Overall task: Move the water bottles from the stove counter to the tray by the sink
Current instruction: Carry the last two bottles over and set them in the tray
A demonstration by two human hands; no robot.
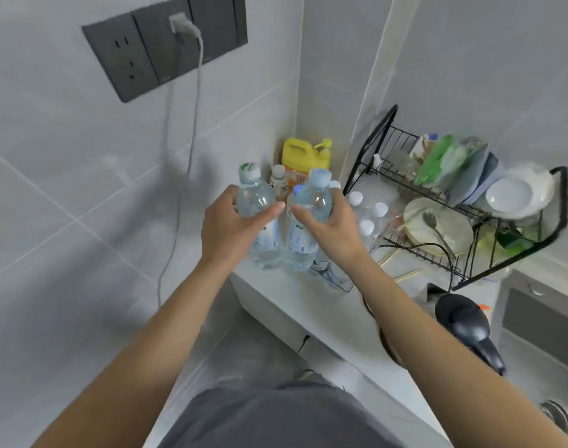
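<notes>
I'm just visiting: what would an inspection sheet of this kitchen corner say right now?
Surface: white counter, crowded toward the corner.
Job's things: two clear plastic water bottles, one in each hand: left bottle, right bottle; more white-capped bottles stand just right of them; any tray under them cannot be made out.
Clutter: yellow detergent jug, small white-capped bottle, black wire dish rack with plates, black hair dryer.
Hands: left hand and right hand each grip a bottle.
Cables: white cord hangs from wall socket.
Surroundings: grey tiled walls, steel sink at right.
</notes>
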